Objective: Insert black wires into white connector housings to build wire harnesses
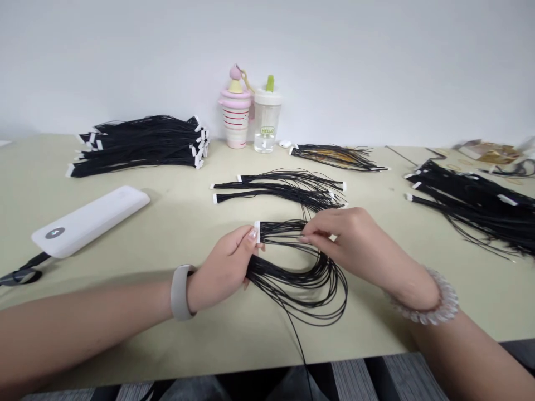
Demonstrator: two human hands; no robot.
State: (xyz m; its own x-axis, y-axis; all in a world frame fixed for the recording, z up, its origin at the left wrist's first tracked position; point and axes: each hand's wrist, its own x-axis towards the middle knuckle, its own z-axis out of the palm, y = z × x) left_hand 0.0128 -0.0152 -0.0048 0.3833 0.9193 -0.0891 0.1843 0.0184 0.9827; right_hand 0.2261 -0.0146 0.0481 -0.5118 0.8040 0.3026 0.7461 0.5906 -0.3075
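My left hand (223,268) is closed around a bundle of thin black wires (309,281) near its white connector (257,231), thumb on the connector end. My right hand (355,242) pinches the same wires a little to the right of the connector. The bundle loops down and back under my left hand, just above the table's front edge. A grey band is on my left wrist and a clear beaded bracelet on my right.
Loose wire harnesses (284,189) lie just behind my hands. A big stack of harnesses (142,145) sits back left, more (472,203) at right, a small bunch (334,157) at back. A white power bank (90,220) lies left. Two drink cups (251,114) stand by the wall.
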